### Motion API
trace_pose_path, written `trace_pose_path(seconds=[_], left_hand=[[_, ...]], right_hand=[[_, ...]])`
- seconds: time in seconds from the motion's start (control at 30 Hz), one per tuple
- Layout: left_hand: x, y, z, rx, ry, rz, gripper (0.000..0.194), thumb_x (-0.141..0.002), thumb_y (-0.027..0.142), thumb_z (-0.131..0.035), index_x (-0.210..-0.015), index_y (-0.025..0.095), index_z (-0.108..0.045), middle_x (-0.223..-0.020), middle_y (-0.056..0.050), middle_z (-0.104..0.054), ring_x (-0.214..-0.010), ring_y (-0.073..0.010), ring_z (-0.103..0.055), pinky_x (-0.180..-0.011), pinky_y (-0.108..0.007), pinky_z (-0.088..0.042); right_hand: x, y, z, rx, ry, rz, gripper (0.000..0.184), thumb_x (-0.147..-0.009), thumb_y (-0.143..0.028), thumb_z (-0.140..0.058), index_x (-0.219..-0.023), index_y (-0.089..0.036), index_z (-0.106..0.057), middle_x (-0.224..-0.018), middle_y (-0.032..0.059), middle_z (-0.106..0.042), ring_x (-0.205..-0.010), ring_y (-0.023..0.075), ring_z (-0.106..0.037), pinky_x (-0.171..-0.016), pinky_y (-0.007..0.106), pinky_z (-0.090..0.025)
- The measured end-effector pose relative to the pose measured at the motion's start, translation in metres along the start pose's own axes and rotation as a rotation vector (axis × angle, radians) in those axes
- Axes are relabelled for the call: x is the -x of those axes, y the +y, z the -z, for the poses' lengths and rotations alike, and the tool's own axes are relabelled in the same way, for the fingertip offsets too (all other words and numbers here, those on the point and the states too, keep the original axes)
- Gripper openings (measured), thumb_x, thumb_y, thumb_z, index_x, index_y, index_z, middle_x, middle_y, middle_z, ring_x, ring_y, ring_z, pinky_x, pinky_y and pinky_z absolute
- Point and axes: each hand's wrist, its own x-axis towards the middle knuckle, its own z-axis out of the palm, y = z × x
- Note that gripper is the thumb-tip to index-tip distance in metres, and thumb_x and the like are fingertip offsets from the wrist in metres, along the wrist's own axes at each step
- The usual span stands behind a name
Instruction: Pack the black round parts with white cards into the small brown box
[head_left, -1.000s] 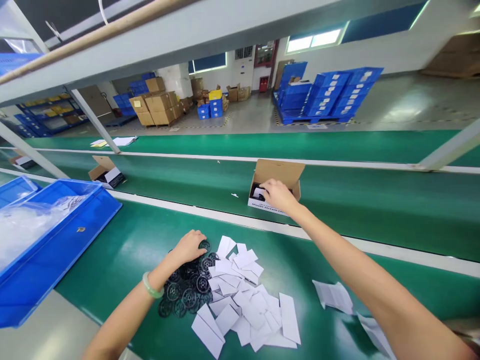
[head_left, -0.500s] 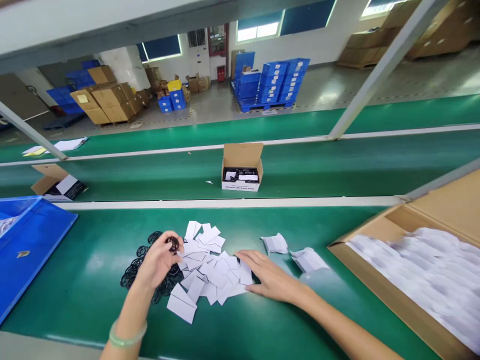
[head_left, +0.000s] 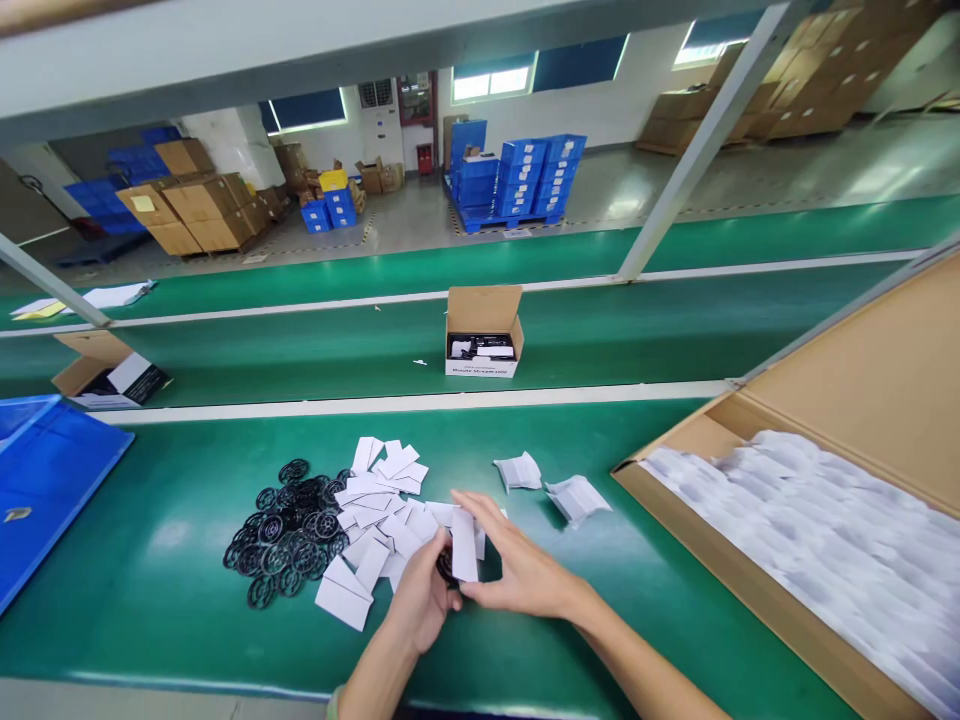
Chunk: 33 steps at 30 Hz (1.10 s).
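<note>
Above the front edge of the pile of white paper slips point(head_left: 401, 535), my two hands are close together. My left hand point(head_left: 424, 600) grips a black spoked plastic ring point(head_left: 445, 564), partly covered by the fingers. Between thumb and fingers, my right hand point(head_left: 521, 565) holds a folded white paper slip point(head_left: 464, 545) upright beside the ring. To the left lies a heap of black spoked rings point(head_left: 289, 535). Two small white packets point(head_left: 518, 471) lie on the green work surface, beyond my right hand.
At right stands an open carton point(head_left: 690, 520) with many white packets point(head_left: 810, 540). A blue bin point(head_left: 60, 490) is at left. A small open box point(head_left: 481, 368) with black items sits behind the white rail point(head_left: 375, 405), and another open box point(head_left: 112, 380) stands further left.
My left hand has moved right from the ring heap, carrying a ring to my right hand. My right hand has lifted a paper slip off the pile. The view has shifted slightly right.
</note>
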Motion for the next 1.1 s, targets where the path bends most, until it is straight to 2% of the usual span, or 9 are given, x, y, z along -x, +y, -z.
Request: trace_pose_path(seconds=[0.23,0.53,0.63,0.73,0.8,0.87,0.93,1.0,1.1], left_hand=[[0.003,0.009,0.003,-0.129,-0.134,-0.038,0.046,-0.069,0.051,-0.078,-0.089,0.010,-0.069,-0.074,-0.005,-0.061,-0.048,-0.0070,-0.047,-0.034,-0.015,-0.037],[0.010,0.011,0.005,-0.085,-0.154,-0.066,0.043,-0.072,0.050,-0.076,-0.091,0.013,-0.071,-0.073,-0.006,-0.060,-0.048,-0.0070,-0.042,-0.035,-0.016,-0.028],[0.014,0.010,0.007,-0.054,-0.121,-0.115,0.050,-0.072,0.055,-0.074,-0.105,0.018,-0.068,-0.074,-0.002,-0.055,-0.052,-0.0089,-0.044,-0.035,-0.016,-0.028],[0.017,0.015,0.010,-0.226,-0.075,-0.254,0.057,-0.070,0.051,-0.077,-0.118,0.022,-0.062,-0.080,-0.001,-0.053,-0.057,-0.0102,-0.046,-0.039,-0.018,-0.035],[0.018,0.020,0.011,-0.387,-0.061,-0.337,0.051,-0.068,0.046,-0.080,-0.109,0.019,-0.066,-0.079,0.000,-0.052,-0.056,-0.0099,-0.045,-0.042,-0.020,-0.038],[0.018,0.023,0.012,-0.479,-0.107,-0.345,0.037,-0.067,0.044,-0.081,-0.085,0.015,-0.067,-0.074,0.000,-0.053,-0.052,-0.0084,-0.043,-0.042,-0.020,-0.036],[0.019,0.025,0.015,-0.469,-0.187,-0.266,0.037,-0.065,0.045,-0.082,-0.067,0.014,-0.060,-0.064,0.001,-0.051,-0.046,-0.0067,-0.041,-0.041,-0.020,-0.031],[0.022,0.026,0.018,-0.381,-0.227,-0.152,0.043,-0.061,0.047,-0.083,-0.062,0.015,-0.054,-0.055,0.003,-0.048,-0.042,-0.0056,-0.038,-0.038,-0.019,-0.025],[0.028,0.029,0.026,-0.242,-0.194,-0.018,0.050,-0.053,0.047,-0.087,-0.060,0.016,-0.048,-0.047,0.004,-0.046,-0.039,-0.0045,-0.035,-0.037,-0.018,-0.018]], right_hand=[[0.005,0.001,-0.006,0.041,0.019,0.087,0.095,-0.066,-0.012,-0.063,-0.150,-0.021,-0.020,-0.148,0.0122,-0.026,-0.136,0.0295,-0.023,-0.110,0.042,-0.030],[0.013,0.002,-0.010,-0.305,0.048,0.111,0.088,-0.072,-0.026,-0.065,-0.149,-0.022,-0.022,-0.143,0.0134,-0.034,-0.133,0.0319,-0.029,-0.109,0.048,-0.025],[0.010,0.003,-0.014,-0.542,0.081,0.166,0.087,-0.080,-0.043,-0.073,-0.149,-0.026,-0.021,-0.143,0.0137,-0.034,-0.133,0.0319,-0.029,-0.110,0.049,-0.021],[0.005,-0.002,-0.016,-0.788,0.073,0.190,0.091,-0.080,-0.063,-0.073,-0.147,-0.028,-0.023,-0.139,0.0145,-0.037,-0.131,0.0326,-0.032,-0.109,0.049,-0.025],[0.003,-0.007,-0.013,-0.846,0.039,0.163,0.096,-0.076,-0.072,-0.071,-0.146,-0.027,-0.024,-0.136,0.0152,-0.040,-0.128,0.0335,-0.036,-0.106,0.048,-0.030],[0.002,-0.010,-0.009,-0.820,0.034,0.140,0.099,-0.073,-0.077,-0.069,-0.145,-0.026,-0.025,-0.134,0.0157,-0.041,-0.126,0.0337,-0.038,-0.104,0.048,-0.032],[0.002,-0.007,-0.003,-0.737,0.072,0.145,0.097,-0.075,-0.077,-0.067,-0.145,-0.025,-0.025,-0.135,0.0163,-0.040,-0.126,0.0333,-0.038,-0.104,0.047,-0.033],[0.002,-0.001,0.005,-0.604,0.124,0.167,0.091,-0.080,-0.071,-0.065,-0.146,-0.024,-0.023,-0.138,0.0165,-0.038,-0.127,0.0323,-0.038,-0.105,0.047,-0.032],[0.000,0.010,0.016,-0.303,0.154,0.178,0.080,-0.084,-0.051,-0.065,-0.147,-0.023,-0.024,-0.142,0.0151,-0.036,-0.130,0.0316,-0.034,-0.108,0.049,-0.028]])
